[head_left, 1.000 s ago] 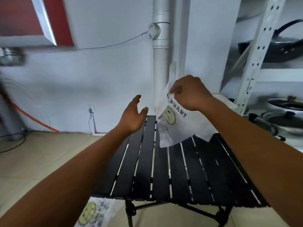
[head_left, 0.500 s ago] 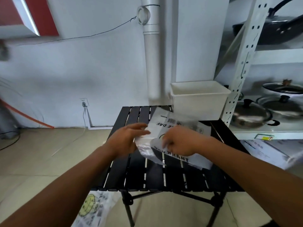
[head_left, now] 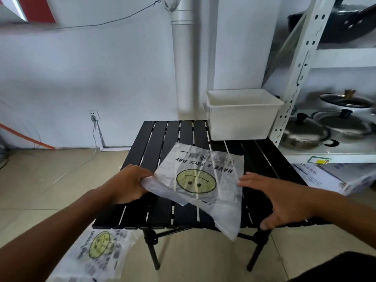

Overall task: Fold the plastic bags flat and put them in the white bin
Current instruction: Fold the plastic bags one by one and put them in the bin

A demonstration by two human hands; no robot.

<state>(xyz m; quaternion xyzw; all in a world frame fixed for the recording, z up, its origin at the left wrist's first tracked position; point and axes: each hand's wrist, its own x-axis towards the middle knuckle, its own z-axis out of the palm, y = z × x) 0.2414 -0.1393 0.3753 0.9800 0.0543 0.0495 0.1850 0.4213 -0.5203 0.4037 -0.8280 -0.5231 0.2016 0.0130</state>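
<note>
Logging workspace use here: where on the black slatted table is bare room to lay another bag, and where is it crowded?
Bare: far-left slats of the table, left of the white bin; also right slats between bin and right hand. Crowded: centre and near edge, under the plastic bag, which the left hand grips.

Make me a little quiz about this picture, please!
1. True or false: the bin stands on the table.
2. Which hand grips the bag on the table? A) left B) right C) both
3. Fill in: the second bag lies on the ____.

Key:
1. True, at the far right corner.
2. A. The left hand grips its edge; the right hand is open.
3. floor
</note>
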